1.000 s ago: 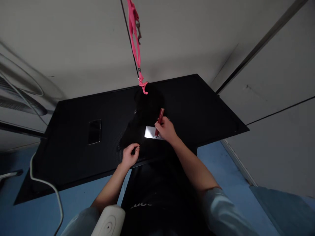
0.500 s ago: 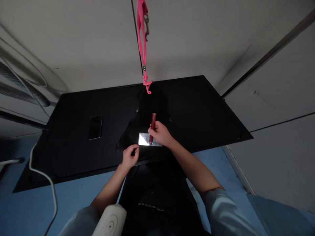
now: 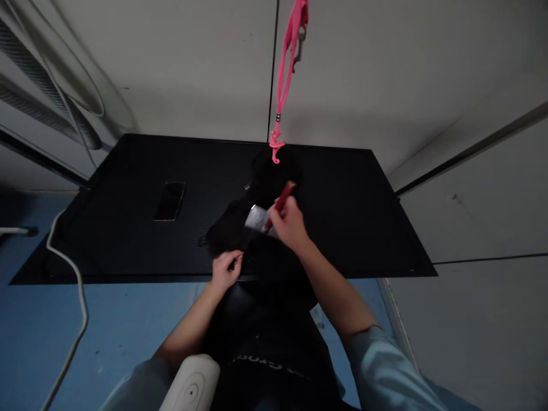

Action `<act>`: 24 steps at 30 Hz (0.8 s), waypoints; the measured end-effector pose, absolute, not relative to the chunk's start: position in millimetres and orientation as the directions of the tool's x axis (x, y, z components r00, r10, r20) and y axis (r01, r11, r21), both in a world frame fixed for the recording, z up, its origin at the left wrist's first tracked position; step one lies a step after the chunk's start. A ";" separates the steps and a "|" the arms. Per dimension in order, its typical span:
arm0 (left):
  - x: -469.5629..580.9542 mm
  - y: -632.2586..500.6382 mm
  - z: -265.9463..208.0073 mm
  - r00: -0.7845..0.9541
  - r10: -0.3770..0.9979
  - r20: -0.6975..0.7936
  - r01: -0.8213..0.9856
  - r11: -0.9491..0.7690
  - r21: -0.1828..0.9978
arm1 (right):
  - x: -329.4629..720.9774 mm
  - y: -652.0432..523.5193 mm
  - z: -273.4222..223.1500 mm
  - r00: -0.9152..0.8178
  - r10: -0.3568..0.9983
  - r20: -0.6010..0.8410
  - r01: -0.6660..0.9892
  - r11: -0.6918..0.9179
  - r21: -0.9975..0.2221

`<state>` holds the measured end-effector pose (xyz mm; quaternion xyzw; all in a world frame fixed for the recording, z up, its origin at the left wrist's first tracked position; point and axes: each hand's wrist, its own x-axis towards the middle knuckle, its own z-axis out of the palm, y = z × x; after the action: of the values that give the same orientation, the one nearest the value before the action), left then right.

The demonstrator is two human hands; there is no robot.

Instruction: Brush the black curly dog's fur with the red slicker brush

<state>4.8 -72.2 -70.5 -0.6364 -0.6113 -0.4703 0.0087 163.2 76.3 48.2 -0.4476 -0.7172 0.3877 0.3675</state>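
Brush (image 3: 257,218) at the dark fur (image 3: 231,227), right hand (image 3: 290,224) clamped on its handle! Left hand (image 3: 226,269), fingertips together, by the table's (image 3: 351,222) near edge; brushing, seemingly; another stroke would want steadiness.

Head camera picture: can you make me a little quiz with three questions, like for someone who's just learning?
1. Which hand grips the red-handled tool?
2. True or false: the phone on the black table lies to the right of the tool in the picture.
3. Fill in the colour: the hanging strap is ____.

Key: 1. The right hand. 2. False; it lies to the left. 3. Pink.
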 end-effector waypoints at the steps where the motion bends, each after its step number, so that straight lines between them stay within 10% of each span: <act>1: 6.0 -72.4 -70.3 -0.190 0.776 0.602 0.788 -0.245 0.565 | 162.1 76.7 47.5 -0.401 0.907 0.131 0.350 0.283 -0.893; 24: 6.4 -71.2 -75.0 -0.030 0.777 0.629 0.836 -0.326 0.441 | 163.1 69.5 48.5 -0.270 0.941 0.206 0.404 0.304 -0.863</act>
<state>6.4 -71.2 -75.0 -0.6957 -0.5796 -0.4230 0.0353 163.1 69.5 48.5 -0.4713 -0.7135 0.3546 0.3783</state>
